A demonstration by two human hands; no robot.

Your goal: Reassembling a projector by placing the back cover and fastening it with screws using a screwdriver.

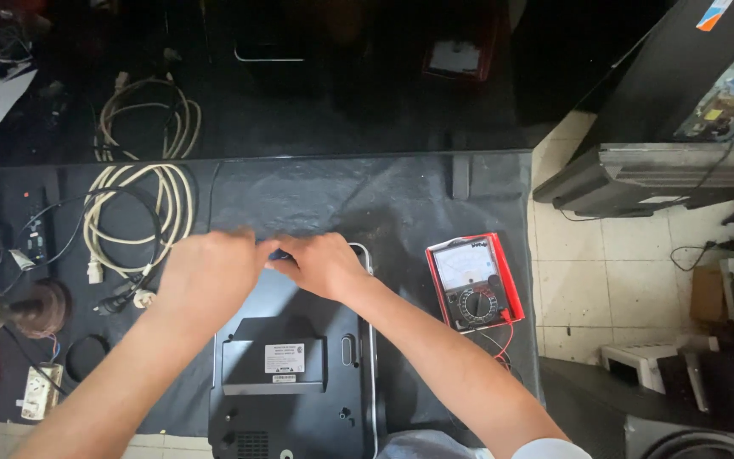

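Meeting at the black device's (295,374) 12 o'clock edge | left hand (207,279), right hand (323,263) equally near | device's long axis ran 12–6 | both grips pinched a small blue-tipped tool (278,253).

A dark workbench (316,191) carries a black device (295,374); right of it a red multimeter (474,282), left perhaps coiled cables (139,200).

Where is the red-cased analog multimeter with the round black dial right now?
In the head view, the red-cased analog multimeter lies flat on the dark work mat, right of the black device housing and just beyond the right hand.
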